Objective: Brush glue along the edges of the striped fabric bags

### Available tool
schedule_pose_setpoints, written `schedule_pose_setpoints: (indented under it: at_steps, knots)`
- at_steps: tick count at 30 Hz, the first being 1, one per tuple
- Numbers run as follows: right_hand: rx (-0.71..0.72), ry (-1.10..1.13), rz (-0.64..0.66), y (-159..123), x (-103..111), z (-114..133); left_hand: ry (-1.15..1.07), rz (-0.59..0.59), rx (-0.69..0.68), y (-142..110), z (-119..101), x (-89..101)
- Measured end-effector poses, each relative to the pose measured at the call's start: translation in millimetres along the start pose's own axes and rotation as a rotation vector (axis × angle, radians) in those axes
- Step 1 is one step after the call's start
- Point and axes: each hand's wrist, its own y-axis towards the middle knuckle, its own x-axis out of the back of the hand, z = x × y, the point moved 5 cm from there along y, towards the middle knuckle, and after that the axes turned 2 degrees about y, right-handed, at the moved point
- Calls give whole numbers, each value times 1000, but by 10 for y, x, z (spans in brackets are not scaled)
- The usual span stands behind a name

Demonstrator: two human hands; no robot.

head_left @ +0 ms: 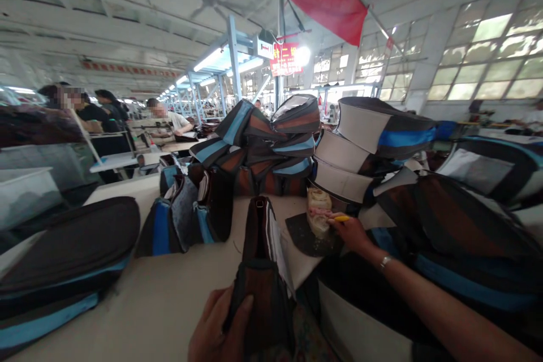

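My left hand (227, 317) grips the near end of a brown and black fabric bag (259, 294), thumb on its brown panel. The bag stretches away from me across the table, with a small metal ring at its far end and a pale lining along its right side. Out to the right, my right hand (350, 232) is closed around a yellow-handled brush (341, 218). Its working end is at a crusted, yellowish pot (319, 199), and I cannot make out the tip. Beneath the pot lies a stained dark pad (299, 232).
Stacked bag pieces (271, 153) rise behind the pot, with pale-sided pieces (343, 150) to their right. Open bags (186, 215) stand left of centre on the pale table (169, 294). More pieces (72, 237) lie far left and right. A person (167, 121) works beyond.
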Motion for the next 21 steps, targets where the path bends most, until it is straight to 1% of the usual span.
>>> schedule_pose_setpoints:
  at_steps: [3, 7, 10, 12, 15, 17, 19, 21]
  knots:
    - [-64, 6, -34, -23, 53, 144, -55, -4, -4, 76, -197, -19]
    - [-64, 44, -67, -115, 188, 479, -108, 10, -24, 173, -428, -35]
    - [-15, 97, -120, -155, 419, 855, -158, 49, -36, 225, -542, -97]
    - [36, 142, -158, -199, 621, 1213, -187, 68, -31, 239, -598, -171]
    - [171, 232, -180, -350, 898, 1897, -212, 71, -22, 222, -668, -295]
    - [392, 330, -135, -500, 994, 2391, -230, 78, -19, 194, -711, -367]
    - [575, 346, -68, -642, 986, 2750, -251, 92, -27, 163, -755, -416]
    - [694, 313, 1, -731, 898, 2927, -267, 111, -42, 137, -797, -441]
